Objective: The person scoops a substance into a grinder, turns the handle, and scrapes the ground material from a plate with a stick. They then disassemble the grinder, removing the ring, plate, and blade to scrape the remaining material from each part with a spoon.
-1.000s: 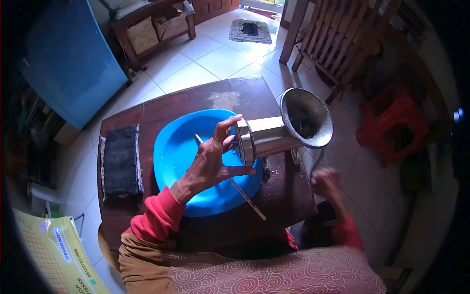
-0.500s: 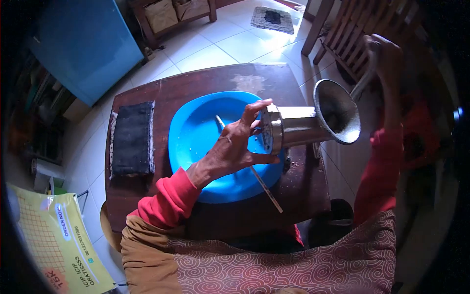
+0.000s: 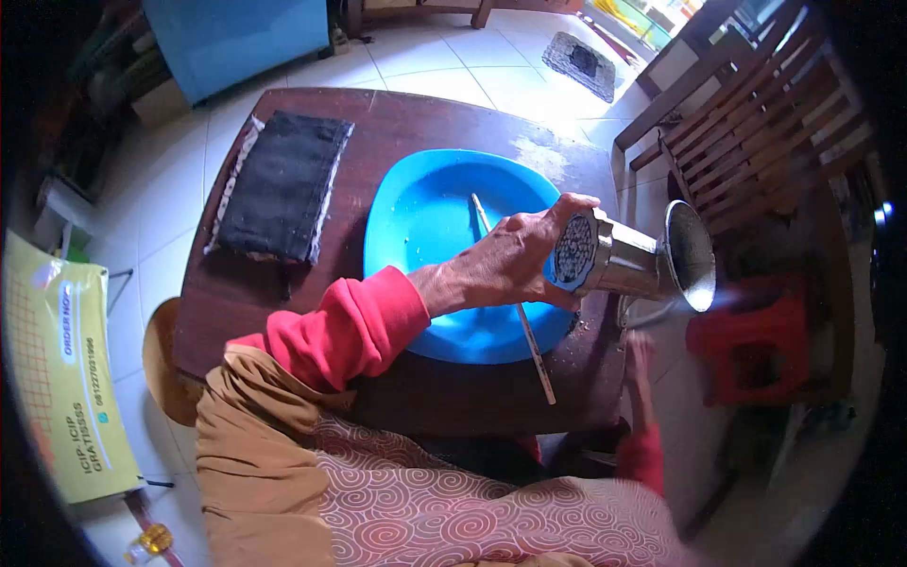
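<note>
My left hand (image 3: 505, 260) is spread around the front ring of the metal grinder (image 3: 631, 260), thumb on the near side and fingers on the far side, holding it. The grinder lies horizontally at the right side of the wooden table (image 3: 453, 392). Its perforated plate (image 3: 573, 250) faces left, toward the blue basin (image 3: 411, 213); its flared funnel (image 3: 694, 260) is at the right end, with the mouth tilted to the right.

My right hand (image 3: 641, 352) is curled, low beside the table's right edge, near the crank (image 3: 652, 314). The hand is blurred; I cannot tell whether it grips the handle.

The basin rests on the table beneath my left hand and forearm. A thin stick (image 3: 536, 359) passes under that hand: upper end inside the basin, lower end projecting past the near rim. Small crumbs lie on the table just right of the basin. A black pad (image 3: 283, 184) lies flat at the table's left side. A red stool (image 3: 709, 331) stands on the floor to the right, below a slatted wooden chair (image 3: 756, 146).
</note>
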`<act>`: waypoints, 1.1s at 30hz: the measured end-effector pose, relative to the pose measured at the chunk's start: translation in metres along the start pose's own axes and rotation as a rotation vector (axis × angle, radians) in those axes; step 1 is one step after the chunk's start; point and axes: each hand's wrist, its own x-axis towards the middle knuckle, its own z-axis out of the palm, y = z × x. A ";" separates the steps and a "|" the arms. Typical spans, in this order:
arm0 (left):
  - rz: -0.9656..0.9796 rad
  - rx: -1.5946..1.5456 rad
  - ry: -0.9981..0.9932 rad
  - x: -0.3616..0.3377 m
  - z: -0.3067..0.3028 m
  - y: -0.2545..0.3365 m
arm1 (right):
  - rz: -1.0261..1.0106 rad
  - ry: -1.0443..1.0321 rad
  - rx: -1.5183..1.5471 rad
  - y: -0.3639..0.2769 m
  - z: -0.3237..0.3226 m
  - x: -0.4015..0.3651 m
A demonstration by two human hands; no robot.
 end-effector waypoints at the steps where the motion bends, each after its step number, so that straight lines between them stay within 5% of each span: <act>1: -0.001 -0.005 0.005 -0.001 0.001 -0.002 | -0.012 -0.019 0.046 -0.002 -0.020 -0.027; 2: -0.008 -0.007 0.007 -0.002 0.001 -0.002 | 0.028 -0.177 -0.011 -0.064 -0.121 0.003; 4: -0.015 -0.003 0.004 -0.002 0.000 -0.003 | 0.000 -0.199 -0.025 -0.079 -0.190 -0.002; 6: 0.002 -0.002 0.011 -0.002 0.001 -0.006 | -0.075 -0.008 0.053 -0.065 -0.240 -0.002; 8: 0.028 0.002 0.016 -0.003 0.003 -0.008 | -0.016 0.158 -0.584 -0.051 -0.278 0.019; 9: 0.050 0.008 0.023 -0.003 0.003 -0.008 | -0.181 0.317 -0.720 -0.043 -0.287 0.043; 11: 0.069 0.021 0.038 -0.002 0.002 -0.008 | 0.202 0.382 -0.634 -0.026 -0.307 0.084; 12: 0.063 0.025 0.040 -0.001 0.002 -0.006 | -0.124 0.366 -1.189 0.017 -0.308 0.100; 16: 0.015 -0.001 0.023 -0.002 0.003 -0.007 | -0.304 0.681 -0.724 0.104 -0.266 0.235; 19: 0.015 -0.010 0.026 -0.002 0.004 -0.009 | -0.090 0.601 -0.238 0.018 -0.220 0.285; 22: 0.014 0.021 0.020 -0.002 0.003 -0.007 | -0.097 0.464 -0.287 -0.014 -0.158 0.290; 28: 0.093 0.031 0.061 -0.001 0.003 -0.006 | -0.082 0.140 -0.263 -0.013 -0.042 0.178; 33: 0.073 -0.017 0.057 -0.004 0.003 -0.007 | 0.009 -0.203 -0.164 -0.049 -0.077 0.019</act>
